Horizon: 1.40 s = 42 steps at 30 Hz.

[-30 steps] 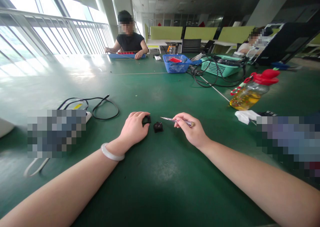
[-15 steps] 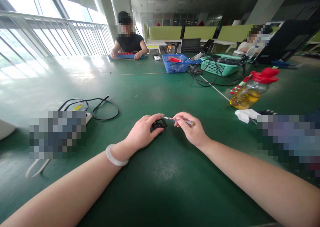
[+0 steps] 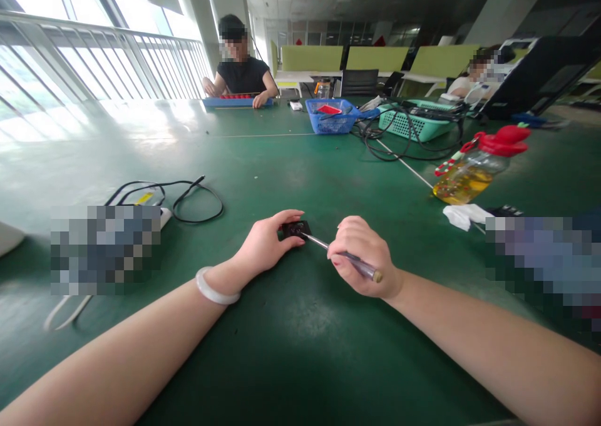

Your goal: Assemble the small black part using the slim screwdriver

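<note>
Between the thumb and fingers of my left hand is a small black rectangular part, held by its edges on the green table. What kind of part it is I cannot make out. My right hand is closed round the handle of a screwdriver, which has a translucent purplish handle and a thin metal shaft. The shaft slants up to the left, and its tip meets the right side of the black part. A white bangle circles my left wrist.
At left lies a blurred-out object with a black cable. On the right stand a red-lidded bottle and a white tissue. Farther back are a blue basket, a green basket and a person at a blue tray.
My right hand has shifted nearer and turned, so the screwdriver slants more steeply and its tip has moved down onto the black part. The part lies flatter. The person opposite has raised one hand.
</note>
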{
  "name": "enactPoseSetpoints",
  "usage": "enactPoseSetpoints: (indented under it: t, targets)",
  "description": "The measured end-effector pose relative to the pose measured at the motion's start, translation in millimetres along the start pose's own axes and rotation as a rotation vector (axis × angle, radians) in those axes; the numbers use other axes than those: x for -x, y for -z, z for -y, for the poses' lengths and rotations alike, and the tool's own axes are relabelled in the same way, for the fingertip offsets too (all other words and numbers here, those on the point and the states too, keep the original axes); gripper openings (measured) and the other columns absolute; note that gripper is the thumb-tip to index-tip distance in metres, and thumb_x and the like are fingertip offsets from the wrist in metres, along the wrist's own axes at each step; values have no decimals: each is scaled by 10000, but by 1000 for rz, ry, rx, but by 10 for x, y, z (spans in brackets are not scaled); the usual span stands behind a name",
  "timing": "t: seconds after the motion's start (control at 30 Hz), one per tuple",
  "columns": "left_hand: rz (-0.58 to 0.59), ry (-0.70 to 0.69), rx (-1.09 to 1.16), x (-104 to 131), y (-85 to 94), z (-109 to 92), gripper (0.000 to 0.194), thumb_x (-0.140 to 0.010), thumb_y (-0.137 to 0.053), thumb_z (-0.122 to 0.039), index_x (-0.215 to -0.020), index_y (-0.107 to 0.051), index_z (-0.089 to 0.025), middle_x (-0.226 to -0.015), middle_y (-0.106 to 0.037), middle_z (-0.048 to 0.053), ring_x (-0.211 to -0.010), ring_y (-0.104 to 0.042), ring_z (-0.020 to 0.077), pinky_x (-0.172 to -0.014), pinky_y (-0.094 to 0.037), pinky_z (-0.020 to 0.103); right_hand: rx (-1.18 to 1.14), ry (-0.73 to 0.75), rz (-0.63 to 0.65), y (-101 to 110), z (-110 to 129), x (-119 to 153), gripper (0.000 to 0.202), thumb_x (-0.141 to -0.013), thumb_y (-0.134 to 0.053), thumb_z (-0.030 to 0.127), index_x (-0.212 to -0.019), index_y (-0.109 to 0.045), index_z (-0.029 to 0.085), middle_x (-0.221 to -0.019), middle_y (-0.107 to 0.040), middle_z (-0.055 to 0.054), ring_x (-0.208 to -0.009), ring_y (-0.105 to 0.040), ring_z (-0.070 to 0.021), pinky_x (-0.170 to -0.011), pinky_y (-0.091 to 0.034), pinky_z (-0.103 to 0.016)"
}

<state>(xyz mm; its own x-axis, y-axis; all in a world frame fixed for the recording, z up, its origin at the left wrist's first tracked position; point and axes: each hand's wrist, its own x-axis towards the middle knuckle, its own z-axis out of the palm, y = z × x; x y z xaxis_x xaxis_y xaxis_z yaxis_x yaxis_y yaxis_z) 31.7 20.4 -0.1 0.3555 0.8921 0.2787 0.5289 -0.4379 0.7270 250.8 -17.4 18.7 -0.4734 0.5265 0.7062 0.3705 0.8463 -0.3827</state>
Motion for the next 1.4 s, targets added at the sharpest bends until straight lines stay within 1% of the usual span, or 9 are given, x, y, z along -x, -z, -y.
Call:
enactPoseSetpoints:
  t: [0.13, 0.27, 0.47, 0.7, 0.93, 1.03, 1.1, 1.27, 1.4]
  targets:
    - [1, 10, 5, -1, -13, 3, 513, -711, -729, -276, -1196, -563, -257, -1108, -684, 34, -1051, -632, 225, -874, -540, 353, 29, 38, 54, -14, -2, -12, 73, -804, -539, 214, -747, -581, 232, -639, -603, 2, -617, -517, -159, -793, -424, -388]
    - [43, -12, -89, 1, -10, -5, 507, -728, -713, -281, -1210, -558, -262, -1099, -683, 24, -1029, -629, 216, -926, -500, 364, 42, 31, 84, -25, -9, -30, 102, -828, -515, 217, -747, -576, 227, -643, -606, 1, -619, -519, -153, -800, -419, -380]
    - [82, 2, -282, 6, 18, -46, 536, -716, -719, -301, -1229, -569, -263, -1103, -666, 37, -1067, -576, 237, -966, -450, 382, 105, 90, 98, -46, 15, -53, 144, -849, -489, 214, -733, -572, 196, -619, -575, 0, -608, -509, -137, -805, -415, -378]
    - [98, -21, -301, -3, 19, -46, 397, -758, -672, -304, -1150, -625, -264, -1093, -666, 29, -1051, -569, 224, -955, -450, 363, 253, 196, 112, -61, 56, -30, 131, -838, -521, 204, -731, -594, 184, -626, -569, 3, -634, -500, -129, -853, -412, -377]
    - [89, -21, -304, -5, 13, -35, 395, -759, -653, -266, -1152, -621, -261, -1098, -666, 26, -1051, -566, 220, -951, -453, 361, 378, 244, 290, -107, 98, -29, 184, -866, -502, 237, -735, -617, 180, -633, -555, -1, -687, -502, -143, -917, -388, -402]
    - [83, -24, -298, -6, 10, -31, 422, -760, -641, -241, -1180, -601, -258, -1116, -659, 27, -1053, -569, 215, -951, -453, 357, 391, 234, 327, -113, 106, -33, 185, -869, -498, 242, -745, -621, 182, -645, -554, -2, -691, -505, -144, -932, -380, -411]
    - [78, -27, -293, -7, 9, -28, 438, -761, -639, -236, -1195, -588, -254, -1125, -656, 28, -1056, -569, 214, -955, -449, 356, 388, 219, 311, -108, 107, -36, 184, -871, -495, 233, -749, -621, 180, -644, -557, 0, -686, -509, -140, -935, -379, -412]
    - [76, -20, -299, -4, 8, -24, 412, -770, -643, -276, -1178, -593, -248, -1100, -658, 35, -1030, -580, 215, -935, -458, 356, 384, 197, 206, -88, 110, -38, 184, -879, -488, 217, -750, -616, 187, -651, -579, 1, -679, -516, -133, -945, -372, -411]
    - [77, -20, -297, -4, 5, -27, 420, -771, -646, -282, -1186, -583, -255, -1095, -661, 32, -1039, -576, 221, -933, -460, 365, 352, 122, 184, -92, 101, -43, 165, -879, -496, 227, -767, -612, 192, -671, -592, 0, -694, -534, -136, -935, -372, -400]
